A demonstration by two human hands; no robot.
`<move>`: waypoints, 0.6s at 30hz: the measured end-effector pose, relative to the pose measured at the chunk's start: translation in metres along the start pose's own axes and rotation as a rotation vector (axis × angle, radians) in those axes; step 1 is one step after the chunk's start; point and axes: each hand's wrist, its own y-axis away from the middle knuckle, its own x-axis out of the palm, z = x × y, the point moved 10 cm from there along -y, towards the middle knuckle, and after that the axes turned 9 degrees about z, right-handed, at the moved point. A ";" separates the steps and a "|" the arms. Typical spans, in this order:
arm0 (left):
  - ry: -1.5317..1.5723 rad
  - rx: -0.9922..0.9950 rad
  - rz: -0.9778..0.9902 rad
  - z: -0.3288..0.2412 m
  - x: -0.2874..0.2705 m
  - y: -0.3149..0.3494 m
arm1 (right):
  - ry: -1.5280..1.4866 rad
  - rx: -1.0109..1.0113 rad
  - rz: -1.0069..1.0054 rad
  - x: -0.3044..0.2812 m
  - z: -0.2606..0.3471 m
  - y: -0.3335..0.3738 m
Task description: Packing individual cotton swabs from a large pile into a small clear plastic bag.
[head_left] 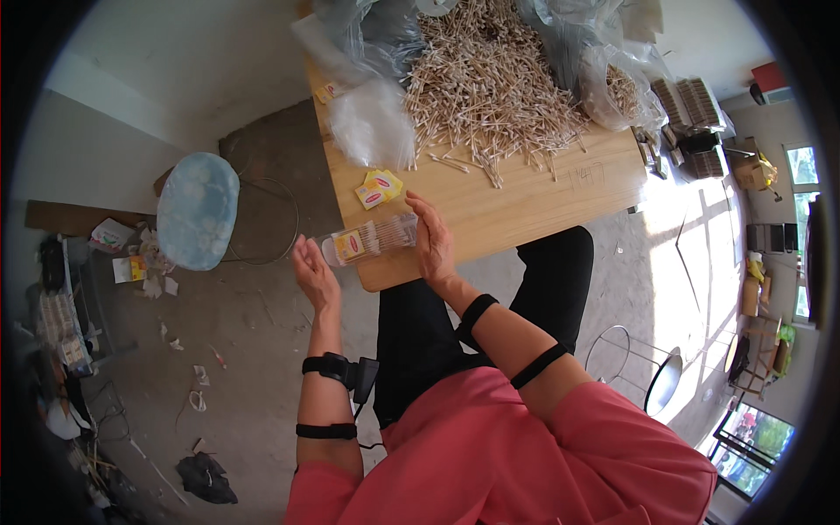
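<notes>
A clear plastic pack of cotton swabs (385, 236) with a yellow card inside lies at the near left corner of the wooden table (525, 210). My left hand (317, 273) is beside the pack's left end, fingers extended and slightly curved, wrapped round nothing. At the other end my right hand (435, 241) stands with straight fingers, its palm facing the pack and seeming to touch it. Just beyond lie several yellow and white cards (378, 188). A large heap of loose cotton swabs (490, 79) covers the far part of the table.
Clear plastic bags (372, 127) lie left of the heap, and a bag with swabs (617, 87) stands at its right. A stool with a pale blue cover (199, 212) stands left of the table. Scraps and a black bag (206, 477) litter the floor; a round-seated stool (663, 382) is at right.
</notes>
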 end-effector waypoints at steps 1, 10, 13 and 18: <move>0.001 0.000 0.003 0.003 0.004 -0.004 | -0.051 0.004 -0.017 0.002 -0.007 -0.001; 0.119 -0.003 0.143 0.015 0.028 -0.003 | 0.101 -0.058 -0.024 -0.001 0.014 -0.002; 0.156 -0.027 0.222 0.004 0.038 0.003 | 0.350 -0.141 0.137 -0.006 0.015 0.002; 0.181 -0.076 0.277 0.013 0.033 0.001 | 0.392 -0.137 0.318 0.010 0.004 -0.003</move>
